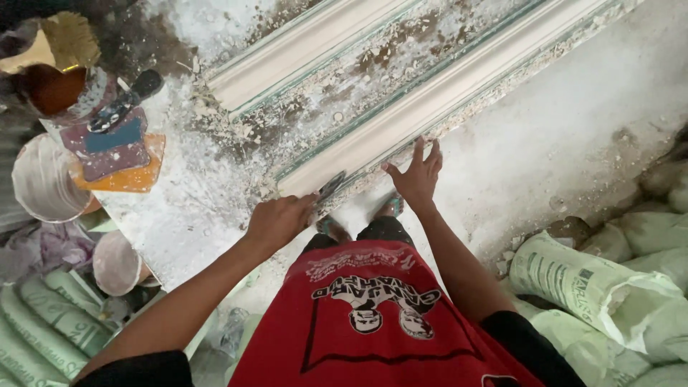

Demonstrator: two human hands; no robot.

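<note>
Left hand [278,219]: fingers closed around a small metal scraper [330,188], blade set against the near end of a long white plaster moulding [401,118].

Right hand [418,174]: fingers spread apart and flat, palm down, pressed on the front edge of the same moulding, just right of the scraper. Nothing gripped.

Moulding position: lying lengthwise on the bench [179,215], running from the near edge diagonally up and to the right. A second white moulding [287,54] parallel to it, farther away, with a band of crumbled plaster debris [373,61] between the 2.

Bench surface: coated in white dust and chips, thickest around the near ends of both mouldings.

Left part of the bench:
- a trowel [122,107] with a dark handle, resting on a stack of sandpaper sheets [115,147] in maroon, blue and orange;
- a brown bowl [46,89] behind the stack;
- a white bucket [43,179] just off the bench edge, another pale container [115,264] below it.

Floor: filled sacks [609,294] stacked at right, further sacks at lower left. Red shirt [373,315] of the person in the foreground, sandalled feet visible below the bench edge.
</note>
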